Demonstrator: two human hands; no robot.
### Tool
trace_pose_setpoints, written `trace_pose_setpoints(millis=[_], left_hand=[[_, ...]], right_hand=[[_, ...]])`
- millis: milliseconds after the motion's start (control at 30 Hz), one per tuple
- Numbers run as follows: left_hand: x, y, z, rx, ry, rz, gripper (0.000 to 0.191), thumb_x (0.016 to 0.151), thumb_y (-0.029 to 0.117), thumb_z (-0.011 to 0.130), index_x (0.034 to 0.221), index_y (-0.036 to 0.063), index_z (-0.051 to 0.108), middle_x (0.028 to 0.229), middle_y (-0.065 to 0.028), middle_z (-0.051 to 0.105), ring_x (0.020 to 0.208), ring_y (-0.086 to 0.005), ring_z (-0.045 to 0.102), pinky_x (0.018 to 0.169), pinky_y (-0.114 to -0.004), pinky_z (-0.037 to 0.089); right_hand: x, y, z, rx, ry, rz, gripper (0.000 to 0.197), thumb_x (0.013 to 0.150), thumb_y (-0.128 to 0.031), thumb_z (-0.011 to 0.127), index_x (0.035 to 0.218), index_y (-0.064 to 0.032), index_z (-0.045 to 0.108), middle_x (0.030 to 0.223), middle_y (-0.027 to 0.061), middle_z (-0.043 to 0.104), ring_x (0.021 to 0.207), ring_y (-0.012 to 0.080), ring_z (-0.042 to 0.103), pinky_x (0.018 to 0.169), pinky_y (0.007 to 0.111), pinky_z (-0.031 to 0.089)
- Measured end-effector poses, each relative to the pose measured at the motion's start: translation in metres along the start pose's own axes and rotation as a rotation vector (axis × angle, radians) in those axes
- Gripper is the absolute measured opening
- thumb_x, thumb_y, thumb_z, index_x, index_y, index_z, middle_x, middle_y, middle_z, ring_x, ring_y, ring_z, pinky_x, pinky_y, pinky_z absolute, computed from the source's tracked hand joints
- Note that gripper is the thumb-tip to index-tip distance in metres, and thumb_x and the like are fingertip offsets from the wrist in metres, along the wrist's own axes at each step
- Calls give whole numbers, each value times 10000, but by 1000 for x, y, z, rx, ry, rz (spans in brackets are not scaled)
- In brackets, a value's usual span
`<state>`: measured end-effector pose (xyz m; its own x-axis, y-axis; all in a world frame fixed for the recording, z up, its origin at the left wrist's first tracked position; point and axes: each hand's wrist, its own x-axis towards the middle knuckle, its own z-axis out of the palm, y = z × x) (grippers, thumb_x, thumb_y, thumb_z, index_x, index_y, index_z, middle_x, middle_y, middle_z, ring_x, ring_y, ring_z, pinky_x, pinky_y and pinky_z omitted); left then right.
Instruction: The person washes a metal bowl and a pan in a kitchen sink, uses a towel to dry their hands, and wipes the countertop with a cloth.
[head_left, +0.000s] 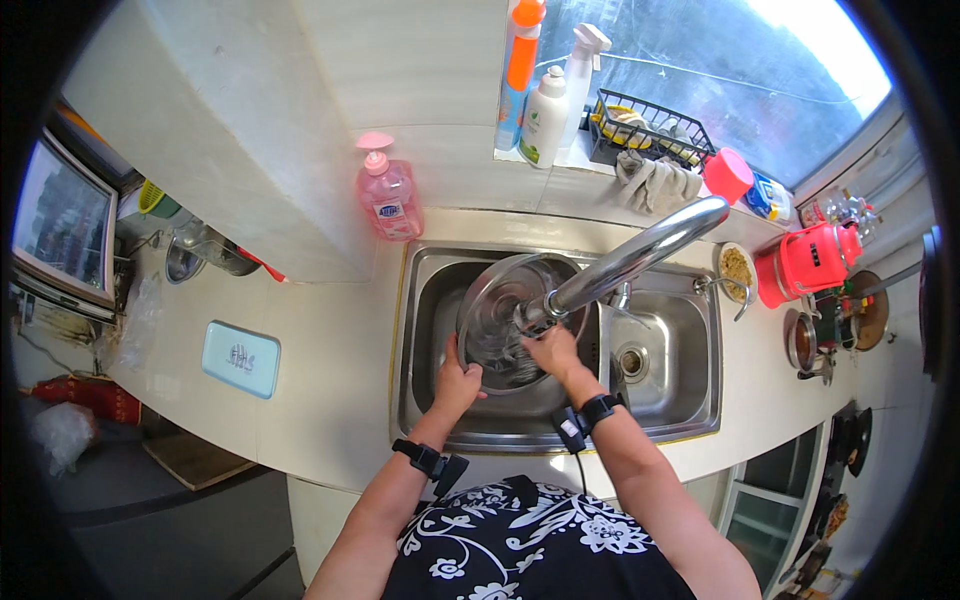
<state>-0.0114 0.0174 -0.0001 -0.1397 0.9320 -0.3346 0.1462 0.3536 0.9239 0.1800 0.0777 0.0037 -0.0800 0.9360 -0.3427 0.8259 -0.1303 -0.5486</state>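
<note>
A large clear glass bowl (480, 315) is tilted in the left basin of a stainless steel double sink (435, 424), below the chrome faucet (637, 259). My left hand (455, 382) grips the bowl's near left rim, thumb on the edge. Over the bowl's near right part is my right hand (555, 352), its fingers curled just under the faucet head. Water seems to run into the bowl there. Whether those fingers hold anything is hidden by the hand and the faucet. Both wrists wear black straps with small devices.
A pink soap pump bottle (390, 199) stands behind the sink's left corner. The light blue tray (240, 358) lies on the left counter. Right of the sink are a bowl of food (736, 271) and a red thermos (806, 262). Bottles and a black wire rack (652, 127) line the windowsill.
</note>
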Motion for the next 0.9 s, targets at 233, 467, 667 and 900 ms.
trace_pose_setpoints(millis=[233,467,667,900], left_hand=[[0,28,-4,88,3,30,659,781,55,524,1387,38,268,1013,-243,603,606,-328,658,453,-368,565],[-17,-7,13,-209,-229,-353,530,807,23,502,1309,33,330,1080,-183,558,711,-324,652,429,-367,572],[-8,1,10,-135,-187,-269,464,801,32,501,1250,34,385,1011,-191,573,734,-301,654,407,-340,558],[1,20,-12,740,32,428,706,704,52,624,1348,67,333,1265,-218,479,827,-438,612,748,-464,519]], right_hand=[[-14,30,24,-241,-177,-34,542,777,-210,667,1274,-108,476,1076,198,604,973,390,602,830,455,483],[19,4,-1,498,159,267,563,814,-236,651,1285,-68,391,952,255,624,918,344,628,775,427,495],[-13,11,52,240,-252,-428,506,774,-277,688,1230,-149,508,1180,161,573,1063,371,561,892,423,458],[-26,74,26,574,-56,35,361,810,-149,595,1162,-116,524,940,57,622,891,238,616,753,336,499]])
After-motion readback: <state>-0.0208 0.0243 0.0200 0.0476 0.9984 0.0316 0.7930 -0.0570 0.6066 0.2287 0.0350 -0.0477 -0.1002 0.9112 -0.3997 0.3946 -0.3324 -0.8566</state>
